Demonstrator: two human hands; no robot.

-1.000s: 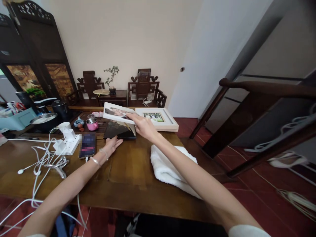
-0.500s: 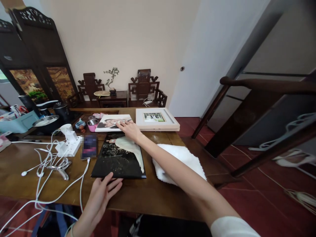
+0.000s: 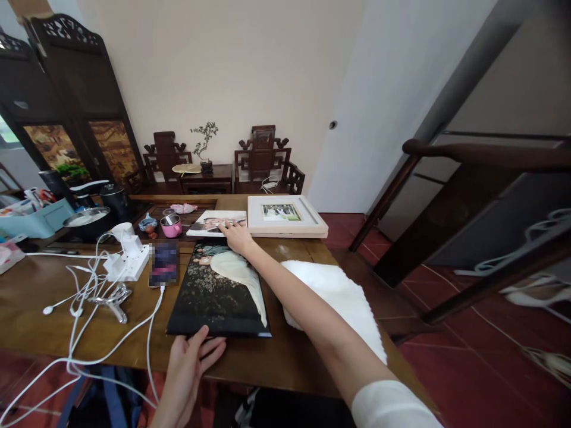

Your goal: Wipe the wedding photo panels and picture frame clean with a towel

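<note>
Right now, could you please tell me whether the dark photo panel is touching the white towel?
Apart: the head view shows brown tabletop between the dark photo panel's right edge and the white towel.

Dark album [image 3: 216, 300] nearer (more visible)

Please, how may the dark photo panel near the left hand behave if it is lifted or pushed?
The dark photo panel is probably stiff, since its edges look straight and its face flat. Its smooth-looking surface may be a little slippery for the left hand at its near edge. Being broad and thin, it would likely slide rather than roll.
</note>
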